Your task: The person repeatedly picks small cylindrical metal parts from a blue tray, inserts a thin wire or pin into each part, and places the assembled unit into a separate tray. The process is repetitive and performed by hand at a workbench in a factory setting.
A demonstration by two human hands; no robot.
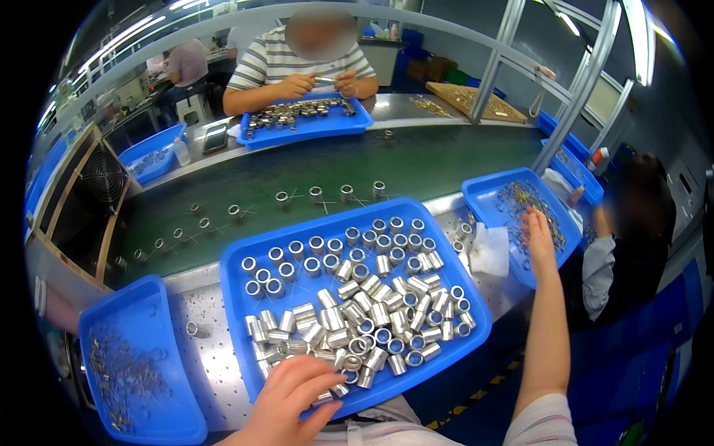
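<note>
A large blue tray [236, 327] in front of me holds many short metal sleeves [381, 314]. Some stand upright in rows on its far side; the rest lie heaped in the middle and near part. At the tray's near edge, my left hand [291, 394] reaches over the sleeves, thumb and fingers apart. Its fingertips are close to the nearest sleeves; whether they touch is unclear. To the right, my right hand [538, 236] is over a smaller blue tray [482, 195] of small loose metal parts [526, 201]. Its fingers are spread down among them, with nothing visible held.
Sleeves with thin wires stand in a line on the green conveyor belt [416, 157]. A blue tray [167, 312] of thin wire pieces is at left, a white cloth [489, 251] at right. Across the belt, a person [297, 63] handles a part; another person [639, 230] is at right.
</note>
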